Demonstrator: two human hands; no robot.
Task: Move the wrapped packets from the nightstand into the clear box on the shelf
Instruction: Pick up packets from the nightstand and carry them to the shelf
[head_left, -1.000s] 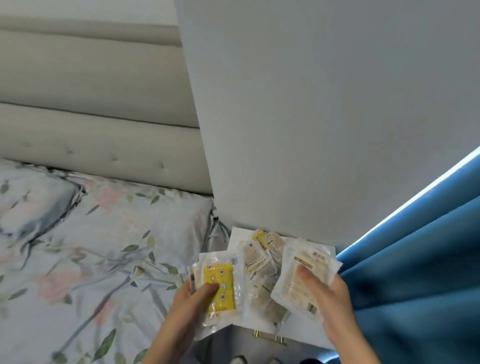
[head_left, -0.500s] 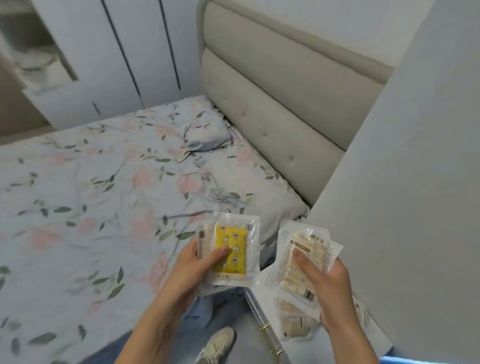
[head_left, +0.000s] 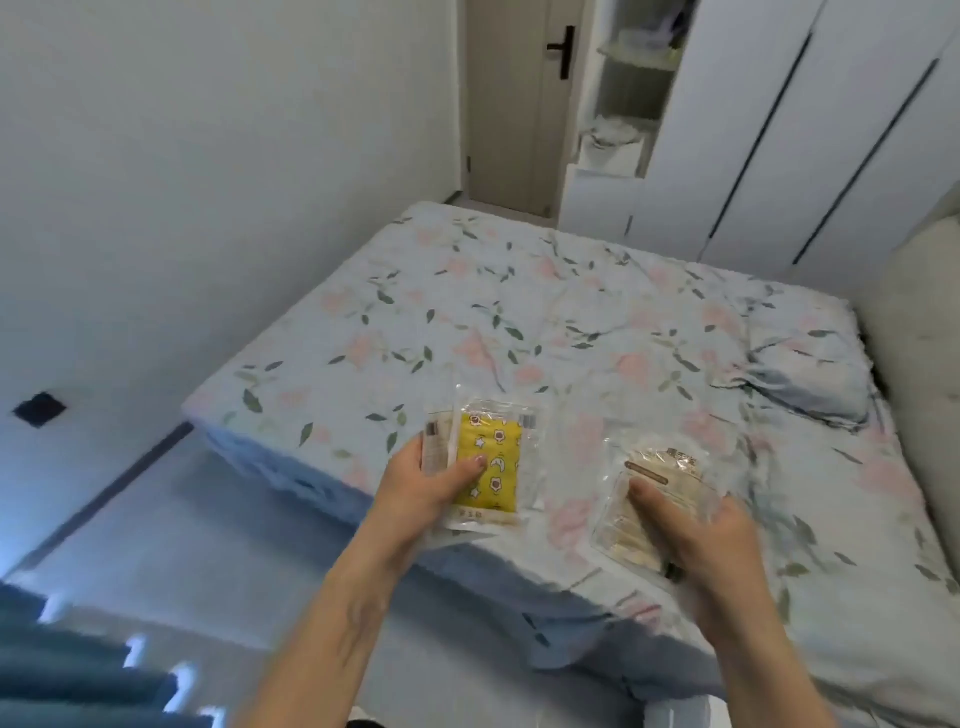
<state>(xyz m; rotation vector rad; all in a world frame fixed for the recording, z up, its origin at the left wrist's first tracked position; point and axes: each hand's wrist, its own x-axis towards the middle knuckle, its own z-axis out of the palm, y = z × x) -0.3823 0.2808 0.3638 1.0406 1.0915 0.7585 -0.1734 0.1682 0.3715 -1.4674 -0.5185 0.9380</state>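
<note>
My left hand (head_left: 423, 486) grips a small stack of wrapped packets; the top one is the yellow patterned packet (head_left: 491, 462) in clear wrap, with my thumb across its face. My right hand (head_left: 696, 525) grips a clear-wrapped beige packet (head_left: 649, 493), thumb on top. Both hands are held out over the near edge of the bed. An open shelf unit (head_left: 631, 88) stands far off beside the wardrobe, with blurred pale items on its shelves. I cannot make out the clear box. The nightstand is out of view.
A bed (head_left: 571, 322) with a floral sheet fills the middle, with a pillow (head_left: 810, 379) at the right by the padded headboard (head_left: 914, 322). A white wardrobe (head_left: 810, 130) and a door (head_left: 514, 104) stand at the far side. Floor (head_left: 171, 525) lies to the left, a blue curtain (head_left: 78, 670) at bottom left.
The view has swung left, away from the nightstand and headboard, toward the foot of the bed, the door and the shelves. Both hands keep hold of their packets.
</note>
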